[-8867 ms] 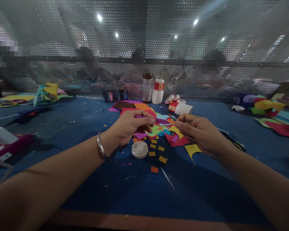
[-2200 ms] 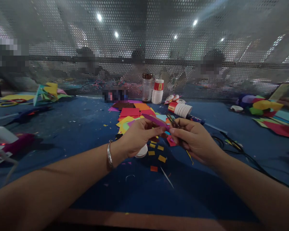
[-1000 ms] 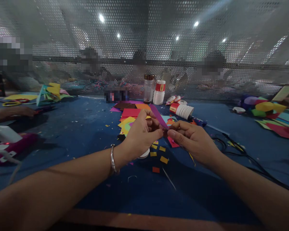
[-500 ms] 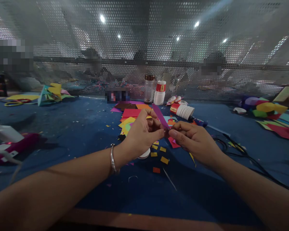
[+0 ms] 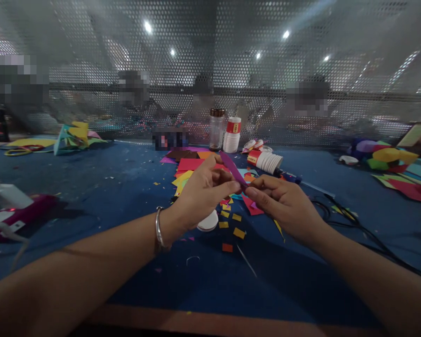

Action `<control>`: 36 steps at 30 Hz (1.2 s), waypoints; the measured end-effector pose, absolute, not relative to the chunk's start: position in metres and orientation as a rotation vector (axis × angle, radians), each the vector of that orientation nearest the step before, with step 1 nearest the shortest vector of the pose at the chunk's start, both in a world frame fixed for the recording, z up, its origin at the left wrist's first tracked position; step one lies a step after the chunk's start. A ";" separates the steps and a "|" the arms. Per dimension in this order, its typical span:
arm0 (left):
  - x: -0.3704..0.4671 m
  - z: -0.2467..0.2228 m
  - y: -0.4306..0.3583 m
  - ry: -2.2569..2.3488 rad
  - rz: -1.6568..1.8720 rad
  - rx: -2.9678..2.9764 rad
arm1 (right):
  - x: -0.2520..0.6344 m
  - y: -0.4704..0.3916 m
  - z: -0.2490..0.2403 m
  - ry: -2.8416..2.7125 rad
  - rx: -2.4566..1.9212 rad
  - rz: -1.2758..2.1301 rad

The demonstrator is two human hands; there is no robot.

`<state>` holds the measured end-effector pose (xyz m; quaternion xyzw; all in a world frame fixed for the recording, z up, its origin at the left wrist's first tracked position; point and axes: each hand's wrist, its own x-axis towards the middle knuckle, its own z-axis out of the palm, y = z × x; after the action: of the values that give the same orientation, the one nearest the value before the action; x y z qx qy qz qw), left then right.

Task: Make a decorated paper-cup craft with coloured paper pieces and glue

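Observation:
A narrow purple paper strip (image 5: 232, 169) slants between my hands above the blue table. My left hand (image 5: 210, 189) is closed on it near the lower end, thumb against fingers. My right hand (image 5: 282, 199) pinches the strip's lower tip between thumb and fingers. Under my left hand a white round piece (image 5: 208, 222) is partly hidden. Small yellow paper pieces (image 5: 239, 233) and an orange piece (image 5: 227, 247) lie just in front. Behind my hands is a pile of coloured sheets, with a red sheet (image 5: 190, 164) on it.
At the back stand a glass jar (image 5: 216, 131) and stacked paper cups (image 5: 232, 138); another cup stack (image 5: 270, 162) lies sideways. A pink-and-white device (image 5: 17, 213) is at left. Black cables (image 5: 366, 231) and coloured paper (image 5: 393, 157) lie at right. People sit behind a perforated screen (image 5: 210, 56).
My left hand has shifted slightly left, showing more of the white round piece. The purple strip has tilted a little, and its lower end shows more clearly.

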<state>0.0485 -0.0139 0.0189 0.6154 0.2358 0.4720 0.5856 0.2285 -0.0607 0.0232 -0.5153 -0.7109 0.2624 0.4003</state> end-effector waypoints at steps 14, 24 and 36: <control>0.052 0.021 -0.016 0.569 1.090 1.196 | 0.228 -0.063 0.025 -1.768 -1.334 0.537; 0.054 0.025 -0.017 0.600 1.046 1.030 | 0.228 -0.064 0.025 -1.786 -1.323 0.508; 0.051 0.022 -0.013 0.624 0.961 0.980 | 0.229 -0.062 0.024 -1.739 -1.277 0.630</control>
<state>0.0512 -0.0135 0.0224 0.4451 0.2834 0.4364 0.7288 0.2287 -0.0616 0.0240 -0.5124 -0.6977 0.2527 0.4322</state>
